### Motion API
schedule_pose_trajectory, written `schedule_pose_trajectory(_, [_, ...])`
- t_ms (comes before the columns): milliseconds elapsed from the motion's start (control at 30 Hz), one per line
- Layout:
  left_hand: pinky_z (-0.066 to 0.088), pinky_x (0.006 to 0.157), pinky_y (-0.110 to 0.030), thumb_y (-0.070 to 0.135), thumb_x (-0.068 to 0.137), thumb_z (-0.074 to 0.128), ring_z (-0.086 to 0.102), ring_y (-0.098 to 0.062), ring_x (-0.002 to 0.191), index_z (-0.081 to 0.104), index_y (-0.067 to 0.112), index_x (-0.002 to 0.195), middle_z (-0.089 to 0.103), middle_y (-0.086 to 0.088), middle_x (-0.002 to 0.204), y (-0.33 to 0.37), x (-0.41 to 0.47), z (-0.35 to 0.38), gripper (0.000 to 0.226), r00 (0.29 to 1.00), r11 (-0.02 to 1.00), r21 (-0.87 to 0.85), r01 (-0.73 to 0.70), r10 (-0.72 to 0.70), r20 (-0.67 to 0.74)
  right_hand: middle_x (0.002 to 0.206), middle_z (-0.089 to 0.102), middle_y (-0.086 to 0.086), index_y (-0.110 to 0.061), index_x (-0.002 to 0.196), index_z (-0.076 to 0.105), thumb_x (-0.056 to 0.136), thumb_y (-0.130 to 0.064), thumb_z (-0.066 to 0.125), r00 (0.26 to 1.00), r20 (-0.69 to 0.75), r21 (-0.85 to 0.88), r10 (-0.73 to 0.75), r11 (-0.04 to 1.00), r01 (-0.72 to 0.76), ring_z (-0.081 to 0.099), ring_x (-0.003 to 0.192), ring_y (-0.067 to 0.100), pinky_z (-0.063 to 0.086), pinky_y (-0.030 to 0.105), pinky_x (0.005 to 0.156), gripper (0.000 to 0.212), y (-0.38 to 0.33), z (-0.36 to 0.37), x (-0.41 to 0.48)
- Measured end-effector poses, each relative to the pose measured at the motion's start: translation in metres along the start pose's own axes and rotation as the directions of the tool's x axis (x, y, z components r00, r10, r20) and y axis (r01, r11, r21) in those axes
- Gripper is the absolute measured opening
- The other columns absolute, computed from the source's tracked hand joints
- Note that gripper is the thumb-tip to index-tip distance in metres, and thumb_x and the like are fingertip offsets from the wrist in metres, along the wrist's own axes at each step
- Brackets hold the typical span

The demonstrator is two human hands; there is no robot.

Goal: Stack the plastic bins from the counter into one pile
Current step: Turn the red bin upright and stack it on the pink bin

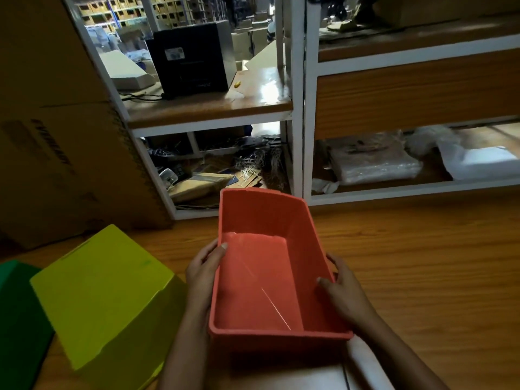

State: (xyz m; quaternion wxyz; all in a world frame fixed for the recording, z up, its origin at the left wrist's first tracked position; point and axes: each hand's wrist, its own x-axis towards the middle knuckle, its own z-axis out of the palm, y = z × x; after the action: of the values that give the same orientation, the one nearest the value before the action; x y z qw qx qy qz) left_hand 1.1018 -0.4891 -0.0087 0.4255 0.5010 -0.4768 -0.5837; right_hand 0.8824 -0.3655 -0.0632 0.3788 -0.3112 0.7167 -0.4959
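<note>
Wood-grain counter (pixel 422 263) runs beneath everything, with white metal shelving (pixel 298 108) standing beyond the coral-red rectangular plastic bin (pixel 261 277), taken as reference. That bin is open side up and gripped at both long walls, the left hand (pixel 201 274) on its left wall and the right hand (pixel 342 288) on its right. Each thumb hooks over the rim; the other fingers lie outside, mostly hidden. Whether it rests on the counter or is lifted cannot be told. Just left of it a yellow-green plastic bin (pixel 107 299) lies upturned; further left sits a dark green plastic bin (pixel 19 319), partly cut off. Assessment: nothing is nested yet; all three visible bins remain to be piled.
</note>
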Motion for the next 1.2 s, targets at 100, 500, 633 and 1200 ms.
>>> schedule_pose_trajectory(100, [0.053, 0.073, -0.027, 0.033, 0.088, 0.07, 0.07, -0.02, 0.103, 0.067, 0.02, 0.127, 0.073, -0.003, 0.116, -0.011, 0.004, 0.005, 0.041, 1.0, 1.0, -0.002, 0.017, -0.017, 0.019, 0.112, 0.072, -0.002, -0.026, 0.133, 0.056, 0.089, -0.004, 0.061, 0.998, -0.058, -0.013, -0.006, 1.0, 0.006, 0.071, 0.1, 0.018, 0.057, 0.053, 0.09, 0.049, 0.002, -0.009, -0.004])
schedule_pose_trajectory(500, [0.057, 0.087, -0.051, 0.032, 0.097, 0.056, 0.073, -0.034, 0.098, 0.063, 0.026, 0.124, 0.076, -0.014, 0.108, -0.037, -0.026, 0.045, 0.029, 0.923, 0.958, -0.147, 0.248, -0.187, 0.337, 0.121, 0.066, -0.006, -0.037, 0.132, 0.046, 0.088, -0.034, 0.071, 0.999, 0.04, 0.072, 0.033, 0.997, -0.035, 0.069, 0.104, 0.016, 0.06, 0.042, 0.085, 0.05, -0.012, -0.07, -0.032])
schedule_pose_trajectory(633, [0.053, 0.094, -0.06, 0.034, 0.093, 0.059, 0.071, -0.035, 0.106, 0.057, 0.033, 0.134, 0.073, -0.011, 0.118, -0.041, -0.046, 0.06, 0.041, 0.914, 0.967, -0.141, 0.21, -0.143, 0.38, 0.108, 0.075, -0.002, -0.023, 0.127, 0.061, 0.09, -0.027, 0.068, 0.998, -0.047, 0.159, 0.041, 0.987, -0.033, 0.075, 0.093, 0.016, 0.059, 0.036, 0.076, 0.038, -0.007, -0.086, -0.058])
schedule_pose_trajectory(1200, [0.058, 0.083, -0.055, 0.029, 0.089, 0.07, 0.07, -0.033, 0.108, 0.045, 0.034, 0.145, 0.065, -0.01, 0.131, -0.064, -0.281, 0.187, 0.063, 0.608, 0.993, 0.036, 0.108, -0.095, 0.788, 0.117, 0.062, -0.017, -0.044, 0.133, 0.043, 0.083, -0.036, 0.073, 0.859, -0.511, 0.149, 0.002, 0.985, 0.086, 0.066, 0.1, 0.005, 0.056, 0.033, 0.083, 0.059, 0.073, -0.238, -0.336])
